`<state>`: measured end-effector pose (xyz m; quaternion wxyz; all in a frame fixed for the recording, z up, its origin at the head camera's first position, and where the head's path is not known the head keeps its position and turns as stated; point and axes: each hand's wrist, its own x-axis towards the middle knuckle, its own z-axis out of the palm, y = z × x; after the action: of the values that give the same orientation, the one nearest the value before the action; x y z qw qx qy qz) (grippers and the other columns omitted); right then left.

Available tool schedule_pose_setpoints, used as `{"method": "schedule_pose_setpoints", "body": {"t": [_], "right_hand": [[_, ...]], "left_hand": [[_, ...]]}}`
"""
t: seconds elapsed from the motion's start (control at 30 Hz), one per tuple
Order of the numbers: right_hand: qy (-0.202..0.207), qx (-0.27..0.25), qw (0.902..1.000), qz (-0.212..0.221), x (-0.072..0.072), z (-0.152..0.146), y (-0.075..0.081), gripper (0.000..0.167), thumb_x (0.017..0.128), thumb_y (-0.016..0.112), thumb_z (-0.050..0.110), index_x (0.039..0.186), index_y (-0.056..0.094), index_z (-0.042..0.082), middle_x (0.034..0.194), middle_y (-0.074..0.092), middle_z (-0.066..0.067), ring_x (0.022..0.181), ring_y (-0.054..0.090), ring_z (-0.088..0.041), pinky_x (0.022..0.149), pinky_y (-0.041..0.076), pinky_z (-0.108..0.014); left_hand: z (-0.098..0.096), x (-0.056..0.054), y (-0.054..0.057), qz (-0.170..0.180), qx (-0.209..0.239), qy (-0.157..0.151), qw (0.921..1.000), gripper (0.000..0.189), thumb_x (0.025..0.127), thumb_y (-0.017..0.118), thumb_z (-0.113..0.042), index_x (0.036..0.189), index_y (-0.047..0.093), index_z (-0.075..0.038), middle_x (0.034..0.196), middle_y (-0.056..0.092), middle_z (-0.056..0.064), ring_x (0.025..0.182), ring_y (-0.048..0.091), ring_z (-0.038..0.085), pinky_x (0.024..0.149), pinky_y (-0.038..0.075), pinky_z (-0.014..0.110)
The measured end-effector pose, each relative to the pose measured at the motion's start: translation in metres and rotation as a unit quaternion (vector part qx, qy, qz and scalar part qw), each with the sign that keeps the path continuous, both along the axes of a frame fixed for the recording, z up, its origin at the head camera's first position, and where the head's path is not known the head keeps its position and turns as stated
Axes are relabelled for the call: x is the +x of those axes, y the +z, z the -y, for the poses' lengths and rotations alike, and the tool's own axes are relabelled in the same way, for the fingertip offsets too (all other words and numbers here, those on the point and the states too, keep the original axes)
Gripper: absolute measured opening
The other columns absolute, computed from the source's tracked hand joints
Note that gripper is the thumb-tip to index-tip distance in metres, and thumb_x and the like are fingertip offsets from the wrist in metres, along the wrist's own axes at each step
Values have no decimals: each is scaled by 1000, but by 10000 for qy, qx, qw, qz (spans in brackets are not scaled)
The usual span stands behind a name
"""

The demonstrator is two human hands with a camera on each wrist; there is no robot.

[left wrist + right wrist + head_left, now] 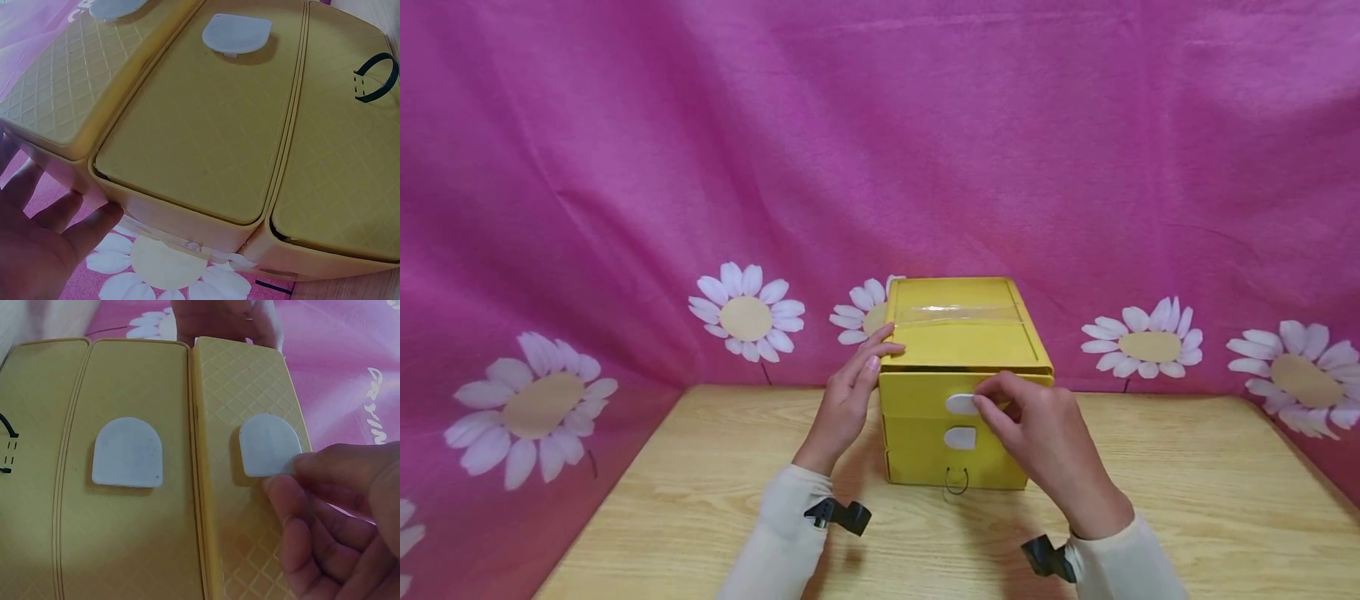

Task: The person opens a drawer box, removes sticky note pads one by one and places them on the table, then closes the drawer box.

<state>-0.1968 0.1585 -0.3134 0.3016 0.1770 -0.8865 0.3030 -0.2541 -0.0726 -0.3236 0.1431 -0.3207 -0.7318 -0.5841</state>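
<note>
A yellow box with three stacked drawers (958, 342) stands on the table, clear tape across its top. My right hand (1048, 442) pinches the edge of the white drawer handle (269, 445) on the top drawer between thumb and forefinger. That top drawer front (240, 387) sits slightly forward of the two below. On the middle drawer is a second white handle (128, 453); the bottom one has a thin dark loop (378, 78). My left hand (847, 400) rests against the box's left side near the top, its fingers extended.
The box stands on a light wooden table (700, 492). Behind and beside it hangs a pink cloth (925, 150) printed with white daisies. A small black wrist camera (842, 515) is on the left sleeve, another black camera (1047, 558) on the right.
</note>
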Motion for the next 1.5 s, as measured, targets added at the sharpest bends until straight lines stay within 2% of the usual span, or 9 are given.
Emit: {"method": "schedule_pose_setpoints", "body": {"t": [0.23, 0.77, 1.07, 1.5], "right_hand": [[-11, 170, 9998, 43, 4, 0, 3, 6, 84, 74, 14, 87, 69, 15, 71, 66, 9, 51, 47, -4, 46, 40, -21], [85, 348, 9994, -26, 12, 1, 8, 10, 83, 74, 9, 83, 68, 17, 67, 62, 13, 51, 45, -1, 47, 39, -21], [71, 403, 9990, 196, 17, 2, 13, 8, 84, 75, 10, 86, 70, 16, 72, 66, 10, 56, 52, 0, 51, 45, -21], [104, 547, 9984, 137, 18, 1, 13, 10, 83, 75, 10, 83, 67, 16, 67, 63, 12, 54, 51, 1, 50, 44, -20]], "left_hand": [[-1, 1, 1, -86, -65, 53, 9999, 34, 105, 34, -11, 127, 58, -3, 151, 39, 8, 142, 30, 19, 110, 34, 46], [-2, 2, 1, -132, -89, 69, 9999, 34, 105, 33, -10, 128, 57, -2, 152, 38, 10, 143, 28, 20, 114, 26, 43], [-1, 3, 2, -96, -96, 58, 9999, 34, 105, 33, -10, 129, 56, -1, 152, 38, 10, 143, 27, 20, 115, 26, 41], [-2, 3, 3, -25, -108, 68, 9999, 34, 105, 33, -11, 129, 56, -2, 152, 37, 9, 143, 27, 18, 114, 27, 41]]}}
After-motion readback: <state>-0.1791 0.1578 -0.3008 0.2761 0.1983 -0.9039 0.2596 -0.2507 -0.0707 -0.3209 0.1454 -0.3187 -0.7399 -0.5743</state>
